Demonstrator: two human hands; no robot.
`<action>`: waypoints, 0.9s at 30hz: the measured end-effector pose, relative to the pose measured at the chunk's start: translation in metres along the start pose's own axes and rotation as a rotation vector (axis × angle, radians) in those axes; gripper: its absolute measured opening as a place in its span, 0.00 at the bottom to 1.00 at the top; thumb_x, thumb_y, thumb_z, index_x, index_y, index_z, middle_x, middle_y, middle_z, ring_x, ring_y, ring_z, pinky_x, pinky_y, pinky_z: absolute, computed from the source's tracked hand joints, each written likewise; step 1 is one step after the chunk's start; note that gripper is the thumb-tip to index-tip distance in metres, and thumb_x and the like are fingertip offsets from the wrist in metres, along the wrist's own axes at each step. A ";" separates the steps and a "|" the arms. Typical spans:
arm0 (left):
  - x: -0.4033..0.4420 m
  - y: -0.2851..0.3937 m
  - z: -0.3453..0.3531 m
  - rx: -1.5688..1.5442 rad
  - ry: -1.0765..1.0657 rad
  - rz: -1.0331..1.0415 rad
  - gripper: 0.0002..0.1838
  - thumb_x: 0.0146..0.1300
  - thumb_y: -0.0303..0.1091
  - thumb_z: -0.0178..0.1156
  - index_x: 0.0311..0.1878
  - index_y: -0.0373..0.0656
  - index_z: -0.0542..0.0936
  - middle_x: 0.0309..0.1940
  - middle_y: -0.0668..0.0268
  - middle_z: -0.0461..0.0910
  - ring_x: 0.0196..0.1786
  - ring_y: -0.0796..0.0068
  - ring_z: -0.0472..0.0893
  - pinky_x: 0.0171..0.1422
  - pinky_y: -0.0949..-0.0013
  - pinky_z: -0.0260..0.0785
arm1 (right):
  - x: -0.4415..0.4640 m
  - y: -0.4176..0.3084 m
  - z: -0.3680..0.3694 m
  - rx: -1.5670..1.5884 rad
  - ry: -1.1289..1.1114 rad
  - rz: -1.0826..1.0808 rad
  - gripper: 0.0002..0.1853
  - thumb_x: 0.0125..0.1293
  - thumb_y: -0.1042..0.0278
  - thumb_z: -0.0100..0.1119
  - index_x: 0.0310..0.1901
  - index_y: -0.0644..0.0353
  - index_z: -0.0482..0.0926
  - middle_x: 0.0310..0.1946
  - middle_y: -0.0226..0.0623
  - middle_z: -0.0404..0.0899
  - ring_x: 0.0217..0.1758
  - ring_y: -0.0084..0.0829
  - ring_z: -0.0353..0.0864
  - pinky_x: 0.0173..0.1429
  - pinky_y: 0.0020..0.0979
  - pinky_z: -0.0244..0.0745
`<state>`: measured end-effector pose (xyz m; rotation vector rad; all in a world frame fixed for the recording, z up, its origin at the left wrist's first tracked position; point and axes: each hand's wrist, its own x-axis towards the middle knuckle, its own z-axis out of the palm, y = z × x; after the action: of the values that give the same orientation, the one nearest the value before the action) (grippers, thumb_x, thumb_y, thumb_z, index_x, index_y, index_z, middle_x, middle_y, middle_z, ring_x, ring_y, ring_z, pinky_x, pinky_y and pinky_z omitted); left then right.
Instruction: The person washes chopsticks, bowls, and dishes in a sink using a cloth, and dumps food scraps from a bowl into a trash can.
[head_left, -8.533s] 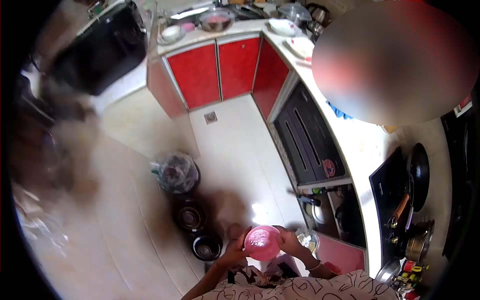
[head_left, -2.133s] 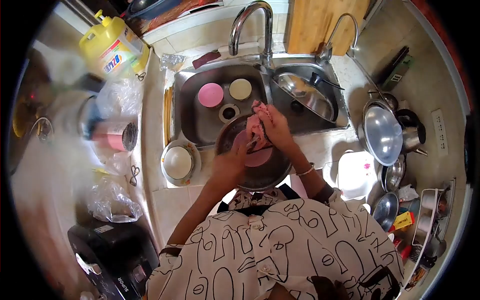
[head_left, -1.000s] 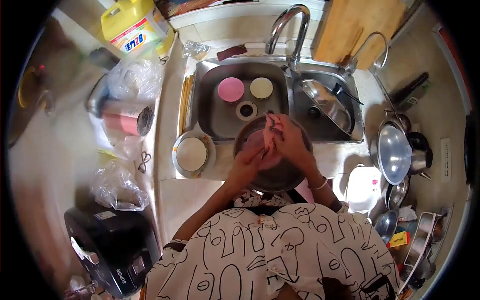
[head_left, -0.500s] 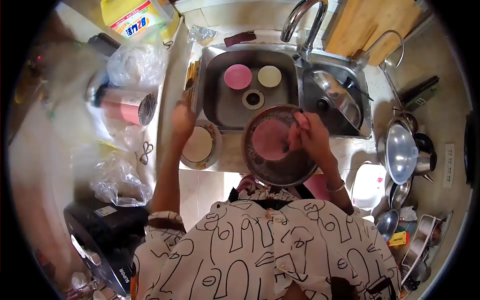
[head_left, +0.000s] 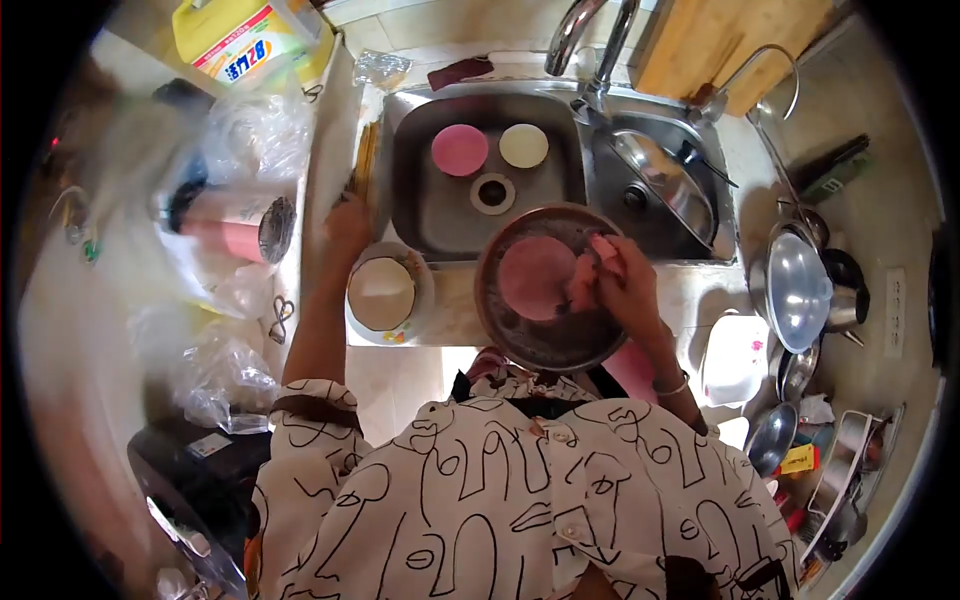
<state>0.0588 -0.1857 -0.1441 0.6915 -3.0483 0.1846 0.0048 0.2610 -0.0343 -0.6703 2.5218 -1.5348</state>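
My right hand (head_left: 628, 290) grips a wet pink cloth (head_left: 598, 262) over the right side of a brown basin (head_left: 490, 325). A pink bowl (head_left: 538, 278) sits in the basin's water. On the left counter edge, my left hand (head_left: 347, 222) has curled fingers beside the near ends of several wooden chopsticks (head_left: 367, 165); what lies between the fingers is too small to make out. Close to its wrist, a cream bowl (head_left: 382, 293) rests on a floral-rimmed plate (head_left: 400, 333).
The steel sink (head_left: 425, 215) holds a pink bowl (head_left: 460, 150) and a cream bowl (head_left: 524, 146) near the drain. In the smaller basin leans a metal lid (head_left: 665, 180). A tap (head_left: 600, 70) rises behind. Plastic bags (head_left: 255, 140) and a yellow detergent jug (head_left: 250, 45) line the left.
My left hand has shifted slightly toward me beside the chopsticks. My right hand still holds the cloth, bunched differently at the bowl's right side. The whole view has moved a little.
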 end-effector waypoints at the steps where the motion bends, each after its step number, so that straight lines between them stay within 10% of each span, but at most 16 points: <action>1: 0.000 -0.002 -0.001 -0.008 -0.001 0.009 0.23 0.51 0.32 0.51 0.49 0.29 0.65 0.22 0.51 0.76 0.27 0.53 0.77 0.33 0.54 0.69 | 0.000 0.000 0.000 0.013 0.016 -0.015 0.19 0.47 0.81 0.49 0.45 0.62 0.68 0.40 0.46 0.71 0.43 0.45 0.72 0.46 0.31 0.68; 10: -0.048 0.113 -0.123 -0.494 0.282 0.095 0.09 0.57 0.36 0.47 0.35 0.41 0.71 0.28 0.54 0.74 0.27 0.51 0.74 0.31 0.54 0.65 | -0.005 -0.002 0.013 -0.193 -0.044 -0.130 0.22 0.48 0.74 0.55 0.48 0.56 0.67 0.44 0.43 0.68 0.45 0.43 0.70 0.48 0.36 0.67; 13: -0.093 0.168 -0.129 -0.966 -0.049 0.181 0.11 0.54 0.33 0.51 0.40 0.42 0.72 0.33 0.55 0.74 0.37 0.52 0.74 0.36 0.54 0.66 | -0.008 0.011 0.031 -0.376 -0.181 -0.299 0.24 0.47 0.71 0.57 0.50 0.54 0.67 0.47 0.40 0.66 0.47 0.44 0.68 0.49 0.39 0.65; 16: -0.127 0.205 -0.143 -0.729 0.091 0.495 0.25 0.49 0.26 0.54 0.53 0.34 0.62 0.42 0.49 0.67 0.44 0.51 0.72 0.41 0.58 0.69 | -0.013 0.003 0.035 -0.550 -0.257 -0.393 0.27 0.45 0.70 0.57 0.51 0.52 0.67 0.50 0.39 0.64 0.49 0.44 0.65 0.48 0.42 0.64; 22: -0.137 0.223 -0.108 -0.654 -0.329 0.301 0.25 0.51 0.29 0.52 0.54 0.35 0.61 0.46 0.47 0.66 0.41 0.48 0.73 0.42 0.57 0.68 | -0.016 0.014 0.047 -0.653 -0.330 -0.288 0.27 0.47 0.70 0.52 0.54 0.50 0.65 0.53 0.39 0.60 0.50 0.46 0.62 0.46 0.45 0.62; 27: -0.115 0.226 -0.059 -0.764 -0.204 0.431 0.16 0.51 0.33 0.52 0.43 0.36 0.71 0.37 0.48 0.73 0.34 0.53 0.77 0.37 0.58 0.69 | -0.004 0.030 0.060 -0.852 -0.284 -0.315 0.19 0.48 0.66 0.52 0.45 0.52 0.72 0.51 0.37 0.63 0.44 0.43 0.66 0.38 0.43 0.68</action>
<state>0.0649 0.0728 -0.1153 -0.0006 -3.0099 -1.0426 0.0183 0.2251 -0.0899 -1.3064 2.8502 -0.2740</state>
